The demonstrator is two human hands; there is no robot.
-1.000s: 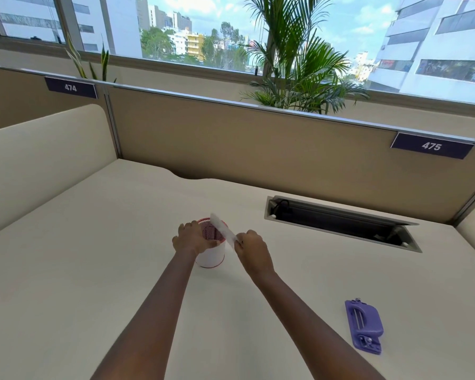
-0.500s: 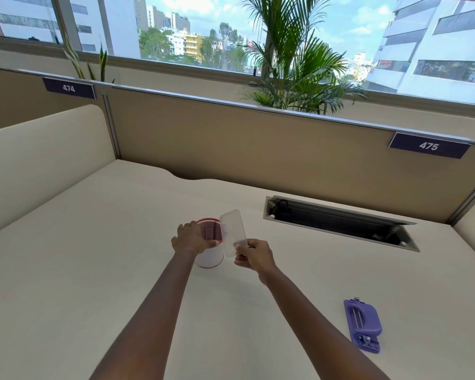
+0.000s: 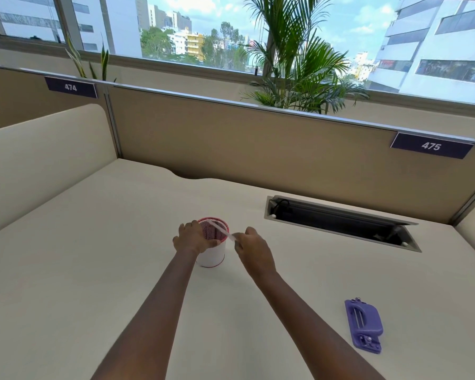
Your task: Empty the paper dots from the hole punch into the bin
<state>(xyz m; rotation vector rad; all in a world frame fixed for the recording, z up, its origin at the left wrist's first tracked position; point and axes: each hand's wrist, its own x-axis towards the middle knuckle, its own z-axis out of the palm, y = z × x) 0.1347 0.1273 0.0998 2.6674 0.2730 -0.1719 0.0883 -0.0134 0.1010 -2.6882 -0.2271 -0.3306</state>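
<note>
A small white bin (image 3: 212, 256) with a red rim and a patterned pink inside stands in the middle of the desk. My left hand (image 3: 193, 238) grips its near-left rim. My right hand (image 3: 252, 249) pinches the clear plastic tray (image 3: 219, 231) of the hole punch by one end and holds it tilted, edge-on, across the bin's mouth. The purple hole punch body (image 3: 364, 326) lies flat on the desk at the lower right, apart from both hands. I cannot make out any paper dots.
An open cable hatch (image 3: 340, 222) is sunk into the desk at the back right. A tan partition (image 3: 231, 138) runs along the back and a cream divider (image 3: 39, 149) closes the left side. The desk (image 3: 93, 270) is cream-coloured.
Half a second ago the clear tray stood upright with its flat side facing me beside the bin; my right hand has since tipped it down over the bin's mouth. My left hand stayed on the rim.
</note>
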